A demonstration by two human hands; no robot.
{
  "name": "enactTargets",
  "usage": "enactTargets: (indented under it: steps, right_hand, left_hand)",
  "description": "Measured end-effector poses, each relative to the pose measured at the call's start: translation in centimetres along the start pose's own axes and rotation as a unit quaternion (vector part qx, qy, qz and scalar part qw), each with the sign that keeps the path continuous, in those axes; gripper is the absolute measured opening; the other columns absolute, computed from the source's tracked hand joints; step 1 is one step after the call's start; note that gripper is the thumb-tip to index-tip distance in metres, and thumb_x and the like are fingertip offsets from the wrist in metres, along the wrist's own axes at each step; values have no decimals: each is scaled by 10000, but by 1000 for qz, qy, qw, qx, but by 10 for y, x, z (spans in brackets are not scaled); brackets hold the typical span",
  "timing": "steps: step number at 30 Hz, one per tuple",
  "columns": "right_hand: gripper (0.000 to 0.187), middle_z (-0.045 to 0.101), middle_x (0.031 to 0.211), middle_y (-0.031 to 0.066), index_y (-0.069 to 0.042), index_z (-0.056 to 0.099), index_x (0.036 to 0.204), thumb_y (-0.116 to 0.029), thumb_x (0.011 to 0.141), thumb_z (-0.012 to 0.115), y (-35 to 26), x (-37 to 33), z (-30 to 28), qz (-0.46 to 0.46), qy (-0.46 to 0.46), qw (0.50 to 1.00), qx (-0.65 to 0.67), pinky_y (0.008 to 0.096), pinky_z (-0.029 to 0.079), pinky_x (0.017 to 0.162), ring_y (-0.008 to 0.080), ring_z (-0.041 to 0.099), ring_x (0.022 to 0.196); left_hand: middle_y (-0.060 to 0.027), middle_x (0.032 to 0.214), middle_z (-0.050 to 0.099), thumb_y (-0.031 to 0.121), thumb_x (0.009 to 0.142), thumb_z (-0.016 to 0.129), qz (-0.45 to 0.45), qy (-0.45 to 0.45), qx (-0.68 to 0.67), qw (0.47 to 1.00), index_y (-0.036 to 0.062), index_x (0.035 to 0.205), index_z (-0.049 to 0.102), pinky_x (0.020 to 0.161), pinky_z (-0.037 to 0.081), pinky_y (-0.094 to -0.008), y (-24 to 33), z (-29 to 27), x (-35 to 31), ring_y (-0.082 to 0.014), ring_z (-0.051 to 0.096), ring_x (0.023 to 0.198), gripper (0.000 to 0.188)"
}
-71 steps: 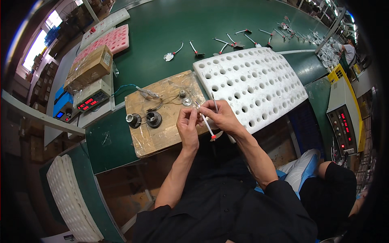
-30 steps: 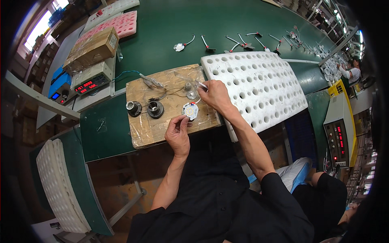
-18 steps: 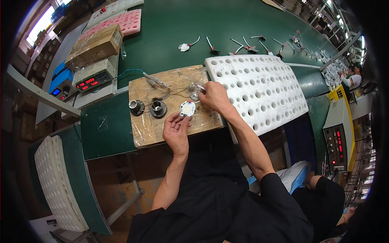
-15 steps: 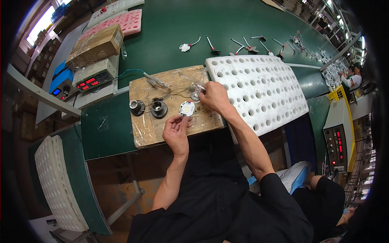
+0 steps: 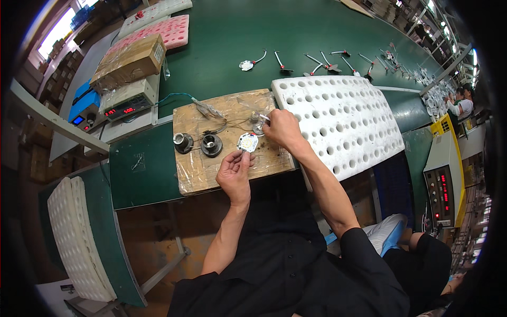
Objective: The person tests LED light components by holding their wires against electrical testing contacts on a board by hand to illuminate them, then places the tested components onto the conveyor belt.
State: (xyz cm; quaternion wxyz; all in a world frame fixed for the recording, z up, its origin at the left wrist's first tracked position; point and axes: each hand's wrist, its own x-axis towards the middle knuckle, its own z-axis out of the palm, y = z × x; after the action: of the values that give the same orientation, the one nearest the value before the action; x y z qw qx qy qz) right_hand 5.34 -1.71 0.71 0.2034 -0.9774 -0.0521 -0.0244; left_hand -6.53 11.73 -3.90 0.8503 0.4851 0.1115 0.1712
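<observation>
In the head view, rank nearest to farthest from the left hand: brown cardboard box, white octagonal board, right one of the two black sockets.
From the left hand:
1. White octagonal board: in its grip.
2. Right black socket: ahead, to its left.
3. Brown cardboard box: far ahead, to the left.

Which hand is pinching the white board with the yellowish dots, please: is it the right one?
No, the left hand pinches the white board at its lower edge.
</observation>
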Motion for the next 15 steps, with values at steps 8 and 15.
enactTargets:
  steps: [8, 15]
  right_hand:
    - [189, 661, 691, 247, 20, 718, 742, -166, 740, 681, -1, 1, 0, -20, 24, 999, -6, 483, 557, 704, 411, 674, 686]
    - [184, 689, 794, 252, 37, 707, 772, -141, 729, 703, -4, -1, -5, -5, -2, 1000, -8, 476, 563, 751, 413, 694, 785]
  left_hand:
    - [-116, 933, 687, 12, 905, 699, 5, 10, 13, 1000, -62, 1052, 609, 722, 582, -244, -2, -1, 1, -178, 711, 824, 188]
    - [-122, 911, 694, -2, 909, 691, 12, 9, 15, 1000, -68, 1046, 608, 726, 592, -250, -1, -1, 1, -180, 716, 816, 174]
